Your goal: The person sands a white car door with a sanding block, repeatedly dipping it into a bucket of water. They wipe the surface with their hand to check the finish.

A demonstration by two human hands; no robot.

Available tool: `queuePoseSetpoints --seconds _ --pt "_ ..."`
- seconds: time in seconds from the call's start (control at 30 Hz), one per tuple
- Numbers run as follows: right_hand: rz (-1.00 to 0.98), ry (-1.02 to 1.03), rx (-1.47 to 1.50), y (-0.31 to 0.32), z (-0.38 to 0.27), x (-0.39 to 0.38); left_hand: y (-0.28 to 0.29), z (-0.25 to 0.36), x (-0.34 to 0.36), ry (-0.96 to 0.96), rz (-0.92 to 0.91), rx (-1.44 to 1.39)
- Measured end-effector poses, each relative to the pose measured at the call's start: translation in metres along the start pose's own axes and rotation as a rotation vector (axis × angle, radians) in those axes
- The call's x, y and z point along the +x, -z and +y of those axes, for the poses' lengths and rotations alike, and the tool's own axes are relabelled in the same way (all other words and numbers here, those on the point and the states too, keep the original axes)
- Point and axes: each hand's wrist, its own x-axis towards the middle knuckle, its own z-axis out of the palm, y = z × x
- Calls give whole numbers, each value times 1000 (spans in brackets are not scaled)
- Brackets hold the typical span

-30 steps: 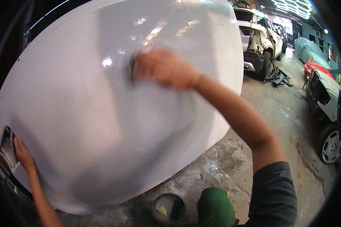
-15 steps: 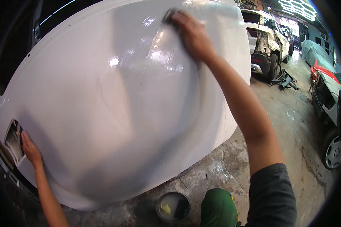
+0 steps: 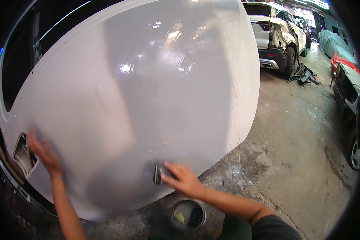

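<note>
A large white car body panel (image 3: 80, 96) fills most of the view. A smooth grey patch (image 3: 176, 104) on it looks wet and shiny towards the top. Near the panel's lower edge my right hand (image 3: 184, 181) grips a dark sanding block (image 3: 159, 174) and holds it against the grey surface. Small pale drops or specks lie just above the block. At the far left, my left hand (image 3: 47, 155) rests open on the white paint, beside a cut-out recess (image 3: 23, 155) in the panel. Its fingers are slightly blurred.
Below the panel, a round bucket (image 3: 204, 218) on the concrete floor (image 3: 296, 132) holds cloudy water, a yellowish piece and something dark. A damaged white car (image 3: 274, 36), dark loose parts (image 3: 305, 75), a covered vehicle (image 3: 335, 43) and a stripped car body (image 3: 345, 94) stand at right.
My right hand has brought the sanding block from the panel's top down to its lower edge. My left hand has shifted slightly beside the recess, and the view has moved a little.
</note>
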Motion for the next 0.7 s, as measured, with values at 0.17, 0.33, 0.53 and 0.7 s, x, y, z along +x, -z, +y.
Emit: queuePoseSetpoints --seconds 0.17,0.33,0.53,0.7 --pt "-398 -191 359 -50 -59 -131 -55 221 35 -549 -461 -77" --pt "-880 -143 485 -86 -76 -156 -84 299 58 -796 -681 -45" --pt "-809 -134 509 -90 -81 -148 -133 324 84 -880 -616 36" --pt "-808 -178 455 -90 -71 -142 -186 394 103 -924 -484 -49"
